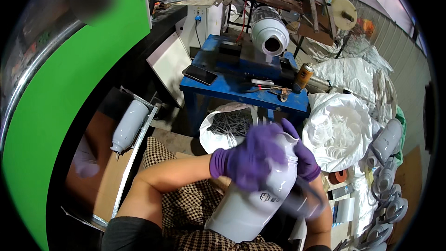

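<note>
A glossy light-grey plastic bottle [251, 211] with a small dark printed mark leans in my lap, its narrower neck tilted up and to the right. My right hand [304, 158], in a purple glove, wraps the far right side of that neck. Across the neck's left side lies my left hand [253, 160], also gloved in purple; motion blurs its fingers, so their grip does not show. A blurred grey loop-shaped part [309, 204] hangs beside the bottle by my right forearm.
Ahead stands a blue table [204, 86] with a phone [200, 75], spray can [303, 77], pliers [267, 89] and a grey bottle-like body [269, 32]. White sacks hold grey strips [231, 123] and clear rings [339, 128]. Another grey bottle [130, 125] lies left; several grey handled parts [385, 181] line the right.
</note>
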Demonstrator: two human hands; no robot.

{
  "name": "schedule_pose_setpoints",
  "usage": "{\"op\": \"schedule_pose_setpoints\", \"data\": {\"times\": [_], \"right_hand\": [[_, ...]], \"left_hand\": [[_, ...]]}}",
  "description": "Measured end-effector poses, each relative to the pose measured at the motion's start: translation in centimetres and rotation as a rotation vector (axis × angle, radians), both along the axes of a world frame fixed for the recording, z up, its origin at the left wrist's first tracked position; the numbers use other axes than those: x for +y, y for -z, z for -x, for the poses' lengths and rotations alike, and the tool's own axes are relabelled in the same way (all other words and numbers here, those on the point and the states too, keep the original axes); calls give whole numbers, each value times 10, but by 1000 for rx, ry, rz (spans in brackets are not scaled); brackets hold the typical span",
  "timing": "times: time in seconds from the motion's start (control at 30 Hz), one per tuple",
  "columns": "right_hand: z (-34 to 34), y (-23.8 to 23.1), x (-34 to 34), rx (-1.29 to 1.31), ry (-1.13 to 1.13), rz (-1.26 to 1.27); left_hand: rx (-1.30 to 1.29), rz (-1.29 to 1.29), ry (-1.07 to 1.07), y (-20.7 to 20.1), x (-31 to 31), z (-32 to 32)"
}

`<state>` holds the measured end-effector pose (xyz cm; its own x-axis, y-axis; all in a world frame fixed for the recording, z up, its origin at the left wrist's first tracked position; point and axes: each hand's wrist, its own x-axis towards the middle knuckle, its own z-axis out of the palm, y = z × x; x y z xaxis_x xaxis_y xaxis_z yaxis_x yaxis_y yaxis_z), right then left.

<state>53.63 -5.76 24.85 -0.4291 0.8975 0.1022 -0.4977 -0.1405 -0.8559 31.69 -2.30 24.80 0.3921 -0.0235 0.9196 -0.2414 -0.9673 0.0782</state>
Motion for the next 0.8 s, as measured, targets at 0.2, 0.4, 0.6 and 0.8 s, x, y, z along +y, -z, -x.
{"op": "schedule_pose_setpoints", "data": {"times": [0.2, 0.4, 0.6, 0.8], "right_hand": [[-8, 0, 6, -58, -126, -18], [-17, 24, 16, 78, 49, 27], [-9, 61, 23, 726, 208, 20], [4, 35, -9, -331, 635, -498]], "left_hand": [[-90, -138, 120, 0, -9, 1], [-441, 1209, 496, 32, 32, -9], [-205, 1517, 933, 12, 43, -9], [272, 1135, 416, 26, 63, 14]]}}
